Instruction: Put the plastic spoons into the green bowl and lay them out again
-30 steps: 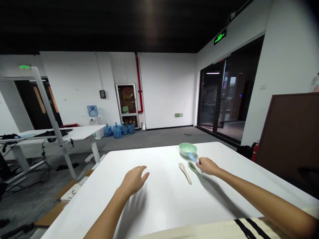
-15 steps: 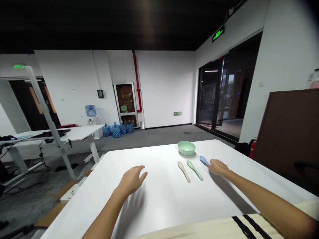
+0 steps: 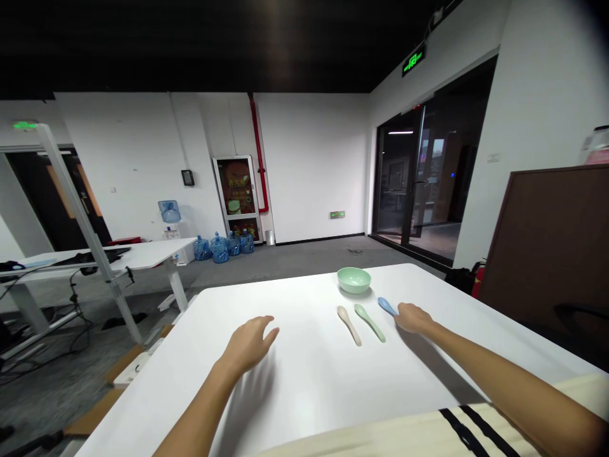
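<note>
On the white table [image 3: 304,393] lie a beige spoon [image 3: 349,324] and a green spoon [image 3: 370,322], side by side just in front of a pale green bowl [image 3: 353,280]. My right hand [image 3: 413,317] is closed round the handle of a blue spoon [image 3: 386,306], whose bowl end rests low on the table to the right of the green spoon. My left hand [image 3: 248,346] hovers flat over the table at the left, fingers stretched out, holding nothing.
A brown board [image 3: 547,247] stands at the right beyond the table. Another white desk [image 3: 143,252] with cables is at the left, with water bottles [image 3: 219,246] by the far wall. Glass doors [image 3: 419,184] are at the back right.
My right hand has carried the blue spoon from beside the bowl, above the green spoon, over to the right of the green spoon and down to the table. The left hand has stayed put.
</note>
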### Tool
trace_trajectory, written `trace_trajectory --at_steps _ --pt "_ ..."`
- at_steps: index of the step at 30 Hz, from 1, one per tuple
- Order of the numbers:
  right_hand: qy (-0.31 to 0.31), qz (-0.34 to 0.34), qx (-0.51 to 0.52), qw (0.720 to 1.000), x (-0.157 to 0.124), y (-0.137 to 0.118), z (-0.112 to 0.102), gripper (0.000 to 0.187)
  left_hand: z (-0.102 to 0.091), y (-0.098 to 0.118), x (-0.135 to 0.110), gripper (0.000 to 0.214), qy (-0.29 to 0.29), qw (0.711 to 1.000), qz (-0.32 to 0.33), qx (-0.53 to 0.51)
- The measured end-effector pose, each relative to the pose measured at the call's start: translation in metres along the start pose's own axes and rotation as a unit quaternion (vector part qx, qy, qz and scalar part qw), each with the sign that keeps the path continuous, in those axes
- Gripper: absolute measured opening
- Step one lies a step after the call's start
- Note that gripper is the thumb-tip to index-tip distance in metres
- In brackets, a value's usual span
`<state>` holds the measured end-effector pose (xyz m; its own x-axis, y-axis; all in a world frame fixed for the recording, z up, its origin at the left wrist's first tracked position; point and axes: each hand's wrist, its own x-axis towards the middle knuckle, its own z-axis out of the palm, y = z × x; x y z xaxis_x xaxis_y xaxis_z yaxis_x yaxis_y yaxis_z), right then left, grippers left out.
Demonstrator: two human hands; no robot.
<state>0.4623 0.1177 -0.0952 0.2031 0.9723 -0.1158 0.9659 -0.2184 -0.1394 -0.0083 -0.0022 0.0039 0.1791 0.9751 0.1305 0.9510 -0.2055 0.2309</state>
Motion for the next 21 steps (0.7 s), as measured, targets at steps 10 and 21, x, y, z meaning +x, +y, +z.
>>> trace_trajectory --at_steps 10,21 --pt "0.014 0.006 0.018 1.000 -0.007 -0.003 -0.005 0.026 -0.002 0.001 -0.001 0.053 0.004 1.000 0.002 -0.003" --pt "0.119 -0.011 0.018 0.993 -0.032 -0.039 -0.060 0.057 -0.003 -0.001 -0.004 0.053 0.008 1.000 0.011 -0.006"
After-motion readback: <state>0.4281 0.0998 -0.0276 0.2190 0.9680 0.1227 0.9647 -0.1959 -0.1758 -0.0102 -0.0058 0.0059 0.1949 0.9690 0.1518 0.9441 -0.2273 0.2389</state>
